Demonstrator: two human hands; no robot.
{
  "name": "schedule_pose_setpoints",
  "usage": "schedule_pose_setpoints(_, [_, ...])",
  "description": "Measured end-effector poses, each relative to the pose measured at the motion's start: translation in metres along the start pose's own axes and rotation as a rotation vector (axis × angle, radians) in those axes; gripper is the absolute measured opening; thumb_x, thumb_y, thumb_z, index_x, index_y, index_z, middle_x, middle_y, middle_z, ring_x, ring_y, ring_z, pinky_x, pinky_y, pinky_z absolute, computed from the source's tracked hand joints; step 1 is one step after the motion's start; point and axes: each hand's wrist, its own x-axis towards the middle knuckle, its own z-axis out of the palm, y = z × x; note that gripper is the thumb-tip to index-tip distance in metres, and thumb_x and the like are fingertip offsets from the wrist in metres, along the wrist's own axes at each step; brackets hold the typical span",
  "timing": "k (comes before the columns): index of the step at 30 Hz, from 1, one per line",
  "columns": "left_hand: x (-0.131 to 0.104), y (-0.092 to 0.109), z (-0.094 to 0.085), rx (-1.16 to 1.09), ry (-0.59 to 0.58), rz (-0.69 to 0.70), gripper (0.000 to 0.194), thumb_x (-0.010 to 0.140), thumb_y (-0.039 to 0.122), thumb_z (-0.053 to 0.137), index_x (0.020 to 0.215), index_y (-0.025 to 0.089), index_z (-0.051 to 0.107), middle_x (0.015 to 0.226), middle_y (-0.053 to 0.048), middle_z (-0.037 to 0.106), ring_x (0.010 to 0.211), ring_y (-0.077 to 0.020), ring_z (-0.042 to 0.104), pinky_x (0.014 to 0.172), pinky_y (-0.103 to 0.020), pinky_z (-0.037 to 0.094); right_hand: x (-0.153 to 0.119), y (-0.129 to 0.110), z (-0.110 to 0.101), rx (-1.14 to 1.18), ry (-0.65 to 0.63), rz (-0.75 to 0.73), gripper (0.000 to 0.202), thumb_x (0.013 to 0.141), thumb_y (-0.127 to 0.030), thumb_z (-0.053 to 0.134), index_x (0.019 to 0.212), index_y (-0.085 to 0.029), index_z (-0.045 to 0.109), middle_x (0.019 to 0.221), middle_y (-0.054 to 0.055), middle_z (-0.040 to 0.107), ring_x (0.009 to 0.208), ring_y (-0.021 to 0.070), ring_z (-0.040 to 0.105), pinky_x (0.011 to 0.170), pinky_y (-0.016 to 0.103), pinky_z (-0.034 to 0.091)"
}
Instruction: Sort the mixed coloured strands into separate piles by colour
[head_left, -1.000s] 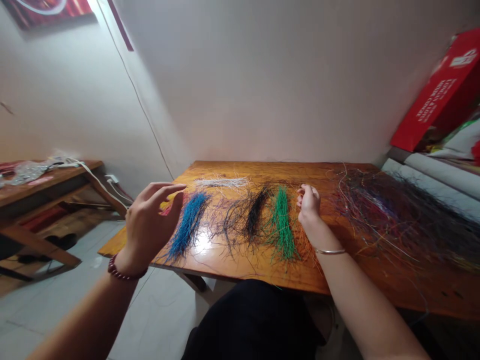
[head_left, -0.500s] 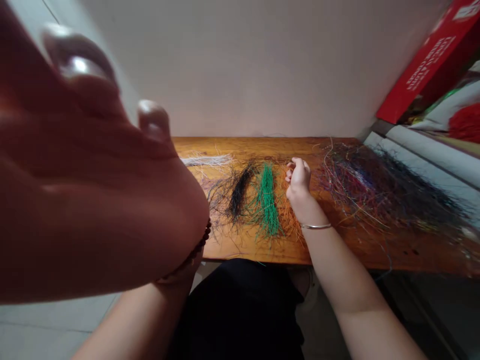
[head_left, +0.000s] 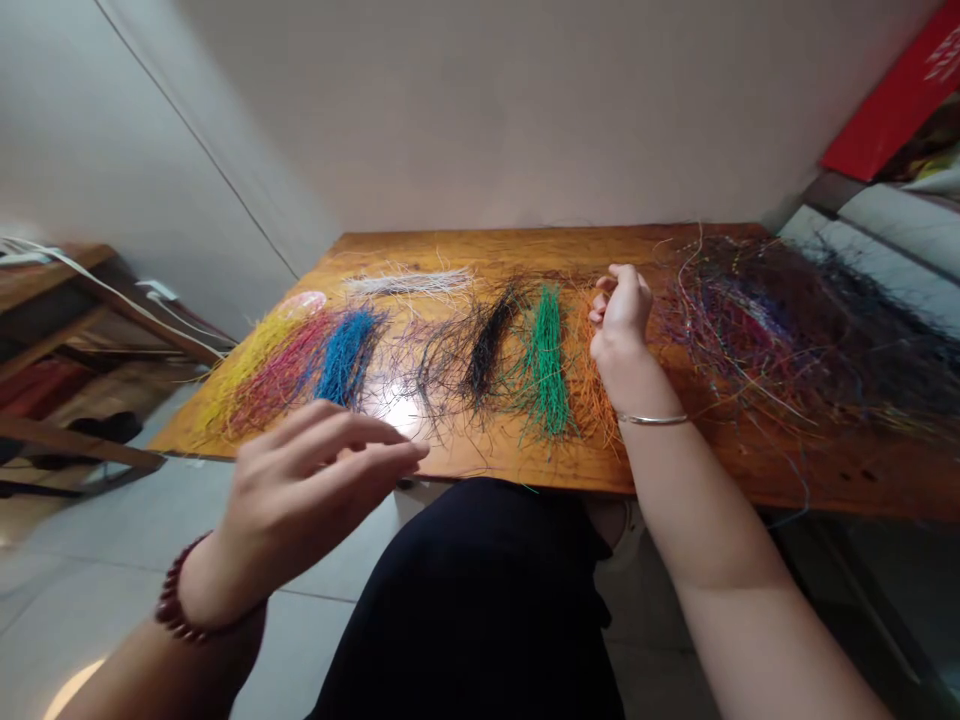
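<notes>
Bundles of thin coloured strands lie on the wooden table [head_left: 465, 460]: yellow [head_left: 240, 375], red [head_left: 283, 370], blue [head_left: 347, 358], black [head_left: 489, 350], green [head_left: 550, 365] and orange [head_left: 592, 385], with a white one [head_left: 412, 283] behind. My left hand [head_left: 322, 480] hovers at the front edge near the blue bundle, thumb and fingers stretched forward and apart, holding nothing visible. My right hand [head_left: 624, 305] is over the orange bundle with its fingers curled; whether anything is between them is too small to tell.
A large tangled heap of mixed dark and coloured strands [head_left: 765, 330] covers the table's right side. Behind it stands a red box [head_left: 892, 100] by white boards. A wooden stand [head_left: 60, 280] with white cables is at the left. My dark-clothed knee [head_left: 480, 590] is below the front edge.
My left hand has moved down and away from the camera, uncovering the yellow, red and blue bundles. The view has shifted; my right hand remains by the orange bundle.
</notes>
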Motion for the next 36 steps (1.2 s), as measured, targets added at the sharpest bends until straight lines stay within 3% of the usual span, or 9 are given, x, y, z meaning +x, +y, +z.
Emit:
schedule_pose_setpoints(2, [-0.012, -0.013, 0.018, 0.111, -0.233, 0.024, 0.019, 0.089, 0.024, 0.063, 0.105, 0.032, 0.068, 0.097, -0.001, 0.069, 0.08, -0.0167, 0.062, 0.067, -0.03, 0.051, 0.0, 0.0, 0.0, -0.001, 0.003, 0.001, 0.01, 0.086, -0.028, 0.048, 0.081, -0.022, 0.043, 0.071, -0.005, 0.047, 0.042, 0.0034, 0.034, 0.036, 0.018, 0.022])
schedule_pose_setpoints(5, [-0.04, -0.03, 0.042, 0.167, -0.402, 0.037, 0.019, 0.093, 0.03, 0.057, 0.11, 0.029, 0.067, 0.104, -0.005, 0.067, 0.09, -0.0184, 0.062, 0.072, -0.029, 0.051, -0.002, 0.001, 0.002, -0.007, 0.003, -0.001, 0.009, 0.086, -0.026, 0.048, 0.081, -0.021, 0.044, 0.072, -0.004, 0.048, 0.042, 0.0034, 0.033, 0.036, 0.018, 0.021])
schedule_pose_setpoints(9, [-0.063, -0.037, 0.061, 0.15, -0.463, 0.05, 0.022, 0.096, 0.022, 0.052, 0.112, 0.027, 0.065, 0.105, -0.006, 0.065, 0.088, -0.0167, 0.059, 0.072, -0.027, 0.049, -0.005, 0.001, 0.005, -0.014, 0.015, 0.031, 0.008, 0.085, -0.025, 0.049, 0.08, -0.021, 0.044, 0.071, -0.004, 0.05, 0.04, 0.0034, 0.031, 0.035, 0.019, 0.02])
schedule_pose_setpoints(14, [-0.066, -0.038, 0.073, 0.099, -0.451, 0.075, 0.025, 0.094, 0.01, 0.048, 0.106, 0.024, 0.065, 0.102, -0.006, 0.065, 0.085, -0.0156, 0.057, 0.075, -0.028, 0.048, -0.009, -0.004, 0.007, 0.012, 0.035, 0.069, 0.008, 0.084, -0.02, 0.048, 0.077, -0.02, 0.045, 0.068, -0.005, 0.049, 0.039, 0.0034, 0.029, 0.035, 0.019, 0.019])
schedule_pose_setpoints(18, [-0.068, -0.037, 0.072, 0.056, -0.371, 0.03, 0.021, 0.092, 0.011, 0.052, 0.101, 0.024, 0.066, 0.097, -0.004, 0.066, 0.083, -0.015, 0.057, 0.072, -0.027, 0.046, -0.01, -0.004, 0.007, 0.011, 0.035, 0.064, 0.009, 0.084, -0.019, 0.048, 0.076, -0.02, 0.045, 0.069, -0.005, 0.048, 0.04, 0.0034, 0.029, 0.035, 0.019, 0.018])
schedule_pose_setpoints(23, [-0.058, -0.035, 0.058, -0.06, -0.092, -0.202, 0.01, 0.088, 0.015, 0.062, 0.091, 0.022, 0.068, 0.087, -0.004, 0.066, 0.08, -0.0136, 0.059, 0.07, -0.026, 0.048, -0.01, -0.001, 0.005, -0.003, 0.018, 0.046, 0.01, 0.084, -0.022, 0.049, 0.076, -0.02, 0.045, 0.07, -0.004, 0.049, 0.041, 0.0038, 0.03, 0.035, 0.019, 0.02])
schedule_pose_setpoints(27, [-0.035, -0.037, 0.036, -0.046, 0.165, -0.324, 0.004, 0.082, 0.018, 0.071, 0.084, 0.022, 0.07, 0.075, 0.0, 0.063, 0.062, -0.0091, 0.052, 0.054, -0.022, 0.042, -0.012, -0.001, 0.004, -0.006, 0.002, 0.033, 0.01, 0.084, -0.023, 0.049, 0.076, -0.02, 0.045, 0.071, -0.004, 0.05, 0.042, 0.0035, 0.03, 0.036, 0.018, 0.02])
schedule_pose_setpoints(31, [0.003, -0.043, 0.01, -0.082, 0.439, -0.544, 0.013, 0.076, 0.026, 0.078, 0.077, 0.017, 0.068, 0.07, 0.0, 0.064, 0.06, -0.0077, 0.054, 0.055, -0.019, 0.045, -0.013, -0.002, 0.005, -0.002, 0.001, 0.037, 0.01, 0.084, -0.024, 0.05, 0.076, -0.02, 0.044, 0.071, -0.004, 0.049, 0.043, 0.0039, 0.03, 0.036, 0.019, 0.02])
schedule_pose_setpoints(36, [0.063, -0.075, 0.001, -0.266, 0.296, -0.67, 0.029, 0.076, 0.039, 0.077, 0.081, 0.012, 0.07, 0.069, -0.004, 0.065, 0.058, -0.0076, 0.051, 0.051, -0.019, 0.039, -0.011, -0.001, 0.006, -0.011, 0.018, 0.045, 0.011, 0.084, -0.024, 0.049, 0.076, -0.02, 0.044, 0.07, -0.004, 0.048, 0.042, 0.0037, 0.03, 0.036, 0.018, 0.021])
